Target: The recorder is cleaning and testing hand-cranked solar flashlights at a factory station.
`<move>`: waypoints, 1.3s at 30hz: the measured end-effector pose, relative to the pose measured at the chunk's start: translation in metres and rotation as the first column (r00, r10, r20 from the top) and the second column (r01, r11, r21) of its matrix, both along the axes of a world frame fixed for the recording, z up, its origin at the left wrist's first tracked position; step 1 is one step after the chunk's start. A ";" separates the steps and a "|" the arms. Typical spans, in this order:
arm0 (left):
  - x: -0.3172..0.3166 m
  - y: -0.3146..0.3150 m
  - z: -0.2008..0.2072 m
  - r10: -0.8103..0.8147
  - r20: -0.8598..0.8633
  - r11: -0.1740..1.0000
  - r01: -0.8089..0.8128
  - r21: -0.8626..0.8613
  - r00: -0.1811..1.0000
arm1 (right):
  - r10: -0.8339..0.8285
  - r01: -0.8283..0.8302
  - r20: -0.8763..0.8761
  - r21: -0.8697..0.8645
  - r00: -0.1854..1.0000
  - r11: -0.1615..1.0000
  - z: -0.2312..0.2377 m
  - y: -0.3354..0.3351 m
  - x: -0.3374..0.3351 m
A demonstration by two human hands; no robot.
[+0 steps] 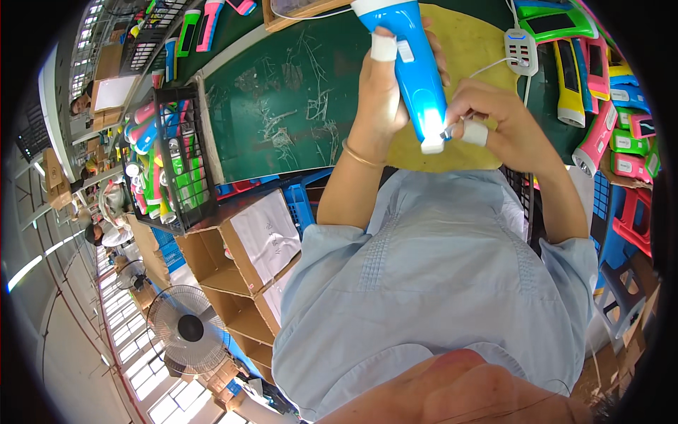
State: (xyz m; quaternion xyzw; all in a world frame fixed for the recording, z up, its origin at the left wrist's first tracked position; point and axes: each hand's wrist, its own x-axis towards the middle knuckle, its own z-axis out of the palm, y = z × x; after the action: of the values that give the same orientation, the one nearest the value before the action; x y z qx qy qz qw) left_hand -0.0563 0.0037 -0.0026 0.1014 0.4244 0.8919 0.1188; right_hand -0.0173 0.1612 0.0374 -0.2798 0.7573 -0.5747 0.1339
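Observation:
My left hand (pixel 380 88) is wrapped round a blue flashlight (pixel 418 78) with a white head, its thumb along the side near a pale switch. The flashlight's narrow tail points toward me, and bright glare lies on it by the white end cap. At that tail, the thumb and forefinger of my right hand (pixel 498 120) pinch a small dark-tipped plug (pixel 446 133). A white cable (pixel 492 67) runs from a white USB charging hub (pixel 521 53) and passes behind my right hand. White tape covers both thumbs. Whether the plug is seated in the tail cannot be seen.
Beneath my hands lies a yellow mat (pixel 470 28) on a green tabletop (pixel 261 106). Colourful flashlights (pixel 571 81) are piled at the right. A black crate (pixel 185 162) of flashlights stands left, near cardboard compartments (pixel 226 272) and a fan (pixel 189 327).

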 end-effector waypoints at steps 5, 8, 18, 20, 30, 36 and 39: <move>0.003 0.000 -0.003 -0.149 0.172 0.909 0.067 0.412 0.974 | -0.106 0.162 -0.774 -0.004 0.624 0.987 -0.028 -0.013 0.029; 0.008 0.001 -0.007 -0.241 0.326 0.827 0.018 0.562 0.914 | 0.122 -0.179 -0.836 0.029 0.535 0.983 -0.034 -0.005 0.035; 0.028 0.011 0.005 0.195 -0.195 0.956 -0.231 -0.182 0.961 | -0.584 0.591 -0.090 0.072 0.806 0.804 -0.046 -0.035 0.034; 0.033 0.011 0.009 0.201 -0.124 0.965 -0.219 -0.144 0.972 | -0.527 0.526 -0.066 -0.029 0.847 0.850 -0.055 -0.031 0.032; 0.043 0.006 0.017 0.196 0.033 0.931 -0.176 -0.320 0.980 | -0.432 0.445 0.143 -0.071 0.890 0.893 -0.050 0.012 0.037; 0.042 0.006 0.015 0.161 0.108 0.934 -0.116 -0.339 0.981 | -0.367 0.391 0.176 -0.129 0.913 0.911 -0.042 0.011 0.040; 0.041 0.001 0.010 0.166 0.125 0.910 -0.103 -0.401 0.978 | -0.344 0.369 0.176 -0.139 0.922 0.919 -0.040 0.008 0.035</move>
State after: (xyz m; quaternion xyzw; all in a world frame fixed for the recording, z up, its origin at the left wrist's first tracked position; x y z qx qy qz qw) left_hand -0.0158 0.0051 0.0071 -0.0246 0.5899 0.7999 0.1076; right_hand 0.0173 0.1688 -0.0025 -0.1037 0.7318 -0.6710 0.0581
